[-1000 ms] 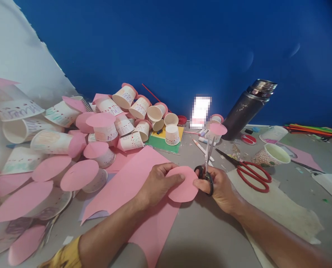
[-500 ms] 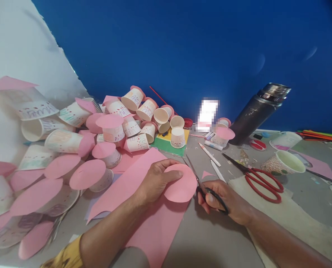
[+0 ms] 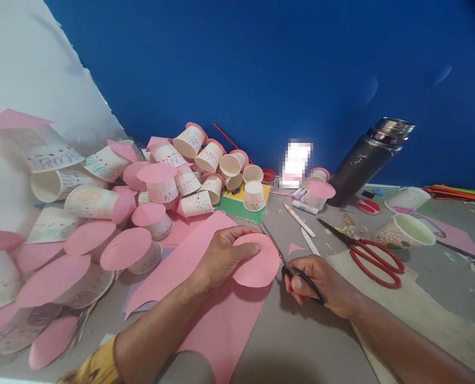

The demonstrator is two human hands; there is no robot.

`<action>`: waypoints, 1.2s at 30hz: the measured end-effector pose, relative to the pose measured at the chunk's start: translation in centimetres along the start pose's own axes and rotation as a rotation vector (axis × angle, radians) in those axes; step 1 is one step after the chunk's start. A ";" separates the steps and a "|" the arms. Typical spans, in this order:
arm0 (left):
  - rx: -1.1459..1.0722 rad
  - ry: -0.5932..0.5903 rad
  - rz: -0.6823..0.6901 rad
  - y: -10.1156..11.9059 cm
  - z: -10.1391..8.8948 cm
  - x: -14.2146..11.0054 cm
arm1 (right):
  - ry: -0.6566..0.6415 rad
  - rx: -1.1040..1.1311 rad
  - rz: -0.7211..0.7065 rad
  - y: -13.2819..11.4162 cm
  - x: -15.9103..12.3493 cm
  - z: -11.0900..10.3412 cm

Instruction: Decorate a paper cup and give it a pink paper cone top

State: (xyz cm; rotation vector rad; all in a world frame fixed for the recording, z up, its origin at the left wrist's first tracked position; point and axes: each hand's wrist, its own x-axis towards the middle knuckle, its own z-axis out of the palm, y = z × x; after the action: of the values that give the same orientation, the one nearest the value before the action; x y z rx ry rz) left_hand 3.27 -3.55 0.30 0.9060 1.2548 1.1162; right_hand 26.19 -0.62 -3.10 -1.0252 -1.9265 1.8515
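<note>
While the right hand [image 3: 328, 285] grips black-handled metal scissors [image 3: 286, 264], the left hand [image 3: 224, 252] pinches a round pink paper disc [image 3: 257, 269] beside them; probably light and easily creased, it suits a gentle edge grip.

The left hand [image 3: 225, 253] holds a pink paper disc [image 3: 257, 269] above a larger pink sheet [image 3: 225, 320]. The right hand [image 3: 321, 280] holds black-handled scissors [image 3: 287, 264], with blades at the disc's right edge. To the left there are many paper cups [image 3: 162, 193]; to the right, red-handled scissors [image 3: 355, 244].
</note>
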 end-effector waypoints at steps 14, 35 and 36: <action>0.129 -0.102 0.076 0.0 -0.9 0.2 | -0.088 0.050 0.018 -0.3 -0.2 -0.5; 0.299 -0.152 0.044 0.3 -0.9 -0.1 | -0.073 -0.014 0.066 0.2 -0.2 -0.5; 0.307 -0.150 0.043 0.3 -0.9 -0.1 | -0.076 -0.014 0.067 0.2 -0.2 -0.6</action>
State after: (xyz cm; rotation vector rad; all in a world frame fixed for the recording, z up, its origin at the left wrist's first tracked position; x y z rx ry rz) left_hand 2.37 -3.65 0.55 1.2286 1.3068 0.8829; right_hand 26.75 -0.36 -3.12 -1.0503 -1.9729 1.9430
